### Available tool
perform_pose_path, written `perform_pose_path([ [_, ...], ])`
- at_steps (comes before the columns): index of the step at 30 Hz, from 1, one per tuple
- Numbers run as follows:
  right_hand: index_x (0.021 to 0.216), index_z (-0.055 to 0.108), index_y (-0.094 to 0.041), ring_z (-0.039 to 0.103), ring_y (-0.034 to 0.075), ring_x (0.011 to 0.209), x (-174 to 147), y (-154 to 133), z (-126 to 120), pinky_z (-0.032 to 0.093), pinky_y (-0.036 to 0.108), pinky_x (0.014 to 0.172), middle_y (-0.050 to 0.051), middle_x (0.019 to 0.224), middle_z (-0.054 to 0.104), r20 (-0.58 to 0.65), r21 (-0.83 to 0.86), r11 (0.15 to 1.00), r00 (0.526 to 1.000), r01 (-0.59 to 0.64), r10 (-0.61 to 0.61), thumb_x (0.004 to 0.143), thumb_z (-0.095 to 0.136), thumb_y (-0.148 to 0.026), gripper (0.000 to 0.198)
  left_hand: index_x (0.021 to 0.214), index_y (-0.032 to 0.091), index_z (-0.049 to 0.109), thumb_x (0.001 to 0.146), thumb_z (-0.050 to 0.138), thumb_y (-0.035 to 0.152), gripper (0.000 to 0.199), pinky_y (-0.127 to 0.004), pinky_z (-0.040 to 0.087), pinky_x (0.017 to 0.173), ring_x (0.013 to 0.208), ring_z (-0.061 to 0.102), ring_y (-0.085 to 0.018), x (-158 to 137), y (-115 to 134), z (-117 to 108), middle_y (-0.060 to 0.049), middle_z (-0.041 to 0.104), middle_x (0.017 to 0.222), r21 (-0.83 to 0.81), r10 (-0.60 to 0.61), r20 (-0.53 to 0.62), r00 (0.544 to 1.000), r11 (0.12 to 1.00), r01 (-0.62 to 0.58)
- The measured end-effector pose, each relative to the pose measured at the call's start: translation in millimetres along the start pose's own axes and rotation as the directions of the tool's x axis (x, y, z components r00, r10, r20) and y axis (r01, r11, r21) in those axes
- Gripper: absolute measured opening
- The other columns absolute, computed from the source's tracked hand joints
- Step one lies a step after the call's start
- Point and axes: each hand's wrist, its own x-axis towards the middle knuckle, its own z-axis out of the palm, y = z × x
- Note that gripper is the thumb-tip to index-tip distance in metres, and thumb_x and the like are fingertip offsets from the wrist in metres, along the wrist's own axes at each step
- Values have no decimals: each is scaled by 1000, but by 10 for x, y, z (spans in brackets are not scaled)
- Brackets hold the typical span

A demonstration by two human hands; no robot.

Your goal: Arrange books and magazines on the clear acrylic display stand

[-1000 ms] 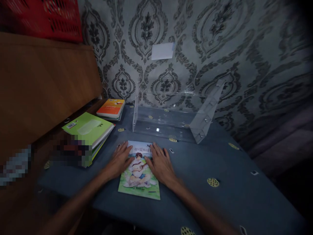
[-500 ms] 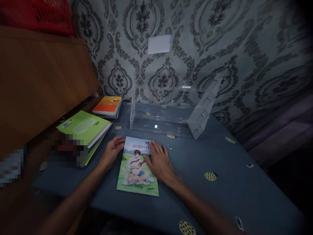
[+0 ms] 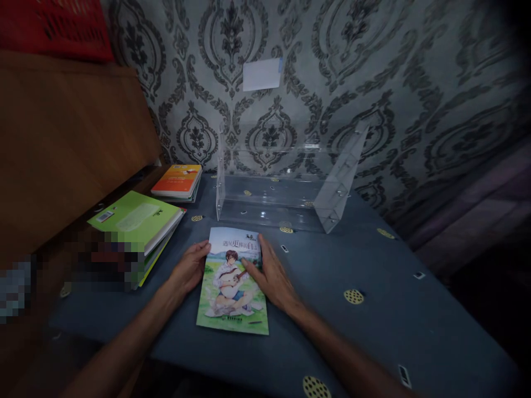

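Note:
A thin book (image 3: 222, 312) lies in front of me, its cover showing a figure playing a guitar on grass. The far end looks slightly raised from the table. My left hand (image 3: 189, 269) holds the left edge, with the fingers partly hidden by the cover. At the opposite edge, my right hand (image 3: 274, 279) grips the book, its thumb across the cover and its other fingers along the side. Beyond the book stands a clear acrylic rack (image 3: 338, 190) with stepped levels.
To the left, a green book (image 3: 139, 217) tops one stack, and an orange book (image 3: 178, 181) tops a smaller one behind it. A wooden cabinet (image 3: 74, 149) borders the table (image 3: 385, 309). Patterned wallpaper (image 3: 269, 130) rises behind the rack.
My right hand has shifted from lying flat on the cover to gripping its right edge. My left hand has closed on the left edge. The view has moved slightly right.

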Motion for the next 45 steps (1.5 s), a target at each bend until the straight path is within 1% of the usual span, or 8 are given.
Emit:
perform_pose_path([
  [3, 154, 25, -20, 49, 34, 134, 31, -32, -16, 44, 52, 108, 17, 149, 50, -11, 364, 928, 996, -83, 94, 82, 64, -56, 89, 93, 11, 70, 69, 83, 20, 29, -28, 58, 72, 76, 74, -22, -18, 5, 43, -8, 77, 82, -15, 23, 8, 1000, 1000, -23],
  [6, 141, 44, -22, 69, 31, 108, 60, -103, -47, 57, 48, 89, 13, 124, 70, 170, 720, 667, 980, -194, 102, 79, 71, -51, 73, 94, 11, 70, 68, 84, 23, 31, -29, 58, 75, 83, 74, -24, -32, 12, 66, -8, 77, 84, -26, 43, -1, 999, 999, -43],
  [9, 122, 59, -22, 74, 27, 89, 72, -175, -92, 60, 43, 79, 8, 104, 77, 295, 849, 438, 953, -294, 67, 77, 74, -51, 56, 99, 11, 70, 70, 83, 24, 35, -31, 58, 81, 87, 74, -24, -39, 20, 65, -8, 77, 89, -31, 61, -4, 998, 998, -61],
  [12, 114, 64, -21, 75, 26, 88, 69, -226, -124, 59, 41, 79, 7, 99, 78, 327, 881, 346, 944, -324, 50, 75, 77, -48, 49, 107, 11, 69, 72, 82, 24, 39, -33, 57, 82, 86, 74, -24, -44, 25, 56, -9, 77, 93, -48, 73, 5, 997, 996, -73],
  [18, 107, 67, -22, 74, 26, 91, 51, -275, -135, 58, 40, 81, 6, 101, 79, 361, 884, 294, 930, -363, 65, 73, 80, -44, 42, 106, 13, 70, 71, 83, 24, 39, -27, 57, 74, 82, 74, -20, -62, 26, 45, -7, 78, 92, -89, 64, -17, 998, 994, -65],
  [26, 107, 68, -23, 74, 27, 92, 51, -246, -118, 58, 42, 82, 6, 102, 78, 350, 887, 294, 933, -357, 77, 73, 79, -46, 43, 101, 14, 71, 72, 83, 26, 34, -36, 56, 89, 96, 72, -26, -96, 32, 71, -7, 78, 92, -96, 47, -51, 998, 994, -52],
  [36, 107, 68, -22, 75, 27, 91, 65, -237, -127, 58, 42, 82, 6, 101, 79, 343, 892, 275, 933, -360, 111, 72, 81, -44, 43, 95, 18, 72, 78, 77, 28, 21, -36, 56, 87, 93, 73, -26, -70, -7, 98, -3, 78, 91, -136, 49, -49, 998, 989, -55],
  [45, 106, 68, -23, 74, 27, 93, 66, -215, -119, 58, 43, 84, 6, 101, 79, 330, 892, 289, 937, -348, 110, 73, 80, -44, 41, 103, 17, 72, 77, 79, 30, 30, -35, 55, 87, 93, 72, -24, -53, 23, 73, -5, 78, 97, -77, 46, -25, 999, 996, -48],
])
